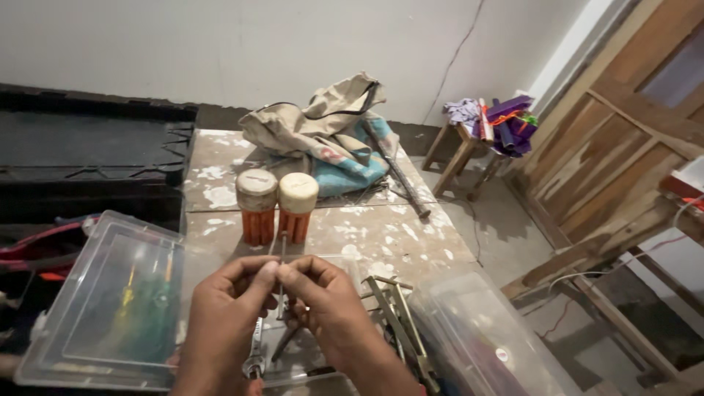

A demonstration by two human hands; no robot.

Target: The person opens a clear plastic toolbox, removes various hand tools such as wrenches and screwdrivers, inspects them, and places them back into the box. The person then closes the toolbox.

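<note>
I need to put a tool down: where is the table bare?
Bare paint-stained tabletop lies right of the two orange-ribbed jars, below the cloth bag. Another patch sits left of that bag. Near the hands it is crowded: clear plastic boxes, metal tools.

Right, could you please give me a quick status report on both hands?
Left hand and right hand together pinching a thin metal rod, upright. Two orange-handled tools standing just behind. Clear plastic box at left; nothing blocking.
</note>
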